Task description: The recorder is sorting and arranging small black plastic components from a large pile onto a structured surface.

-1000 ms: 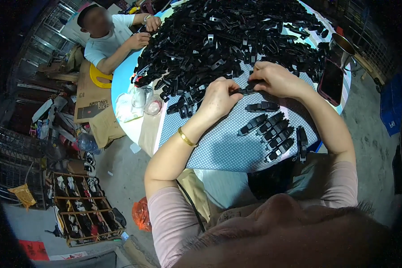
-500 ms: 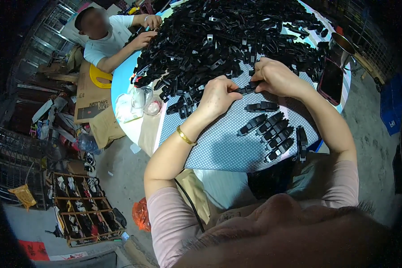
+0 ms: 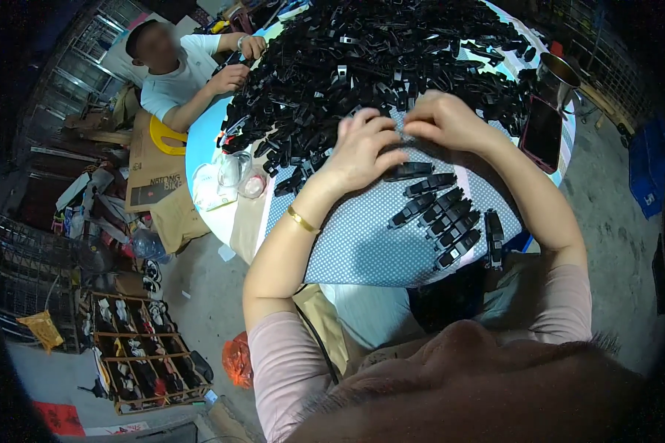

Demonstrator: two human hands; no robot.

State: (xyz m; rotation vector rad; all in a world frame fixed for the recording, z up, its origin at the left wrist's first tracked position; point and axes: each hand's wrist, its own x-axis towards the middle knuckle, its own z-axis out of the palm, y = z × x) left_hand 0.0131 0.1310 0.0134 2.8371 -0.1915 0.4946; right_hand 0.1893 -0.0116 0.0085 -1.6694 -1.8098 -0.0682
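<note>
My left hand [image 3: 362, 150] is over the near edge of a heap of black plastic parts [image 3: 332, 66]. Its fingers are spread, and nothing shows in them. Just beside its thumb, a black clip-like part [image 3: 410, 171] lies on the dotted cloth. My right hand [image 3: 448, 123] hovers at the heap's edge, fingers bent with the thumb apart; I see no part in it. Below my hands several similar black clip-like parts [image 3: 451, 214] lie in a slanting row. Another black part [image 3: 494, 240] lies apart at their right, pointing toward me.
A phone [image 3: 542, 134] and a metal cup [image 3: 558, 74] are at the table's right side. Clear plastic cups [image 3: 234, 171] stand at the left. Across the table at the far left, another person's hands [image 3: 236, 74] are at the heap. A shoe rack [image 3: 144, 347] stands on the floor.
The black clip-like part that both hands were pinching now lies on the cloth at the row's far end. My hands have let go; the left has spread its fingers, and the right has shifted slightly.
</note>
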